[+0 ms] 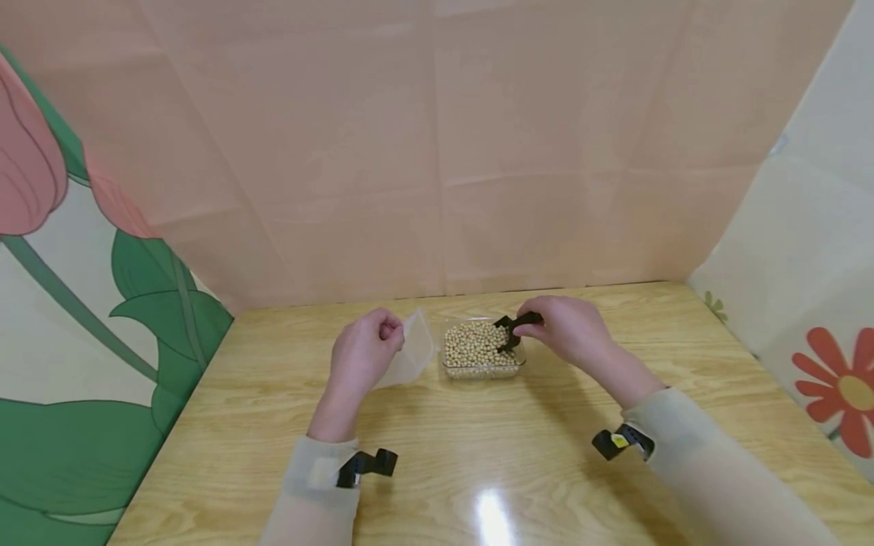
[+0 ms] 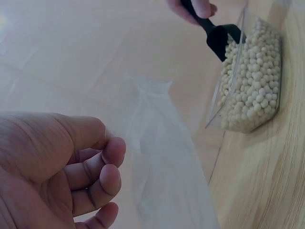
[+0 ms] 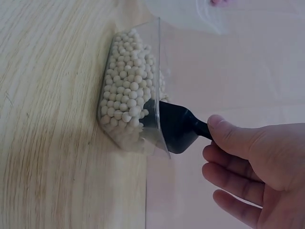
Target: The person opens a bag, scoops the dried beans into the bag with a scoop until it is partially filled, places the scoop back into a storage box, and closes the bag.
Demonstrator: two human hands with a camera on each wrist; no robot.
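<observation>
A clear plastic box (image 1: pixel 482 371) full of small round cream beads or beans (image 1: pixel 471 343) stands on the table. My right hand (image 1: pixel 570 326) grips the handle of a black scoop (image 3: pixel 176 125), whose blade dips into the pile at the box's right side. To the left of the box, my left hand (image 1: pixel 365 345) pinches the top edge of a translucent plastic bag (image 2: pixel 164 157) between thumb and forefinger. The bag hangs upright and looks flat, with nothing seen inside it. Its lower part is partly hidden by my left hand in the head view.
The wooden table (image 1: pixel 451 440) reaches back to a pink cloth backdrop (image 1: pixel 437 152). Painted flower panels stand at left and right. A black wrist camera (image 1: pixel 369 464) sits on the left sleeve and another camera (image 1: pixel 621 441) on the right.
</observation>
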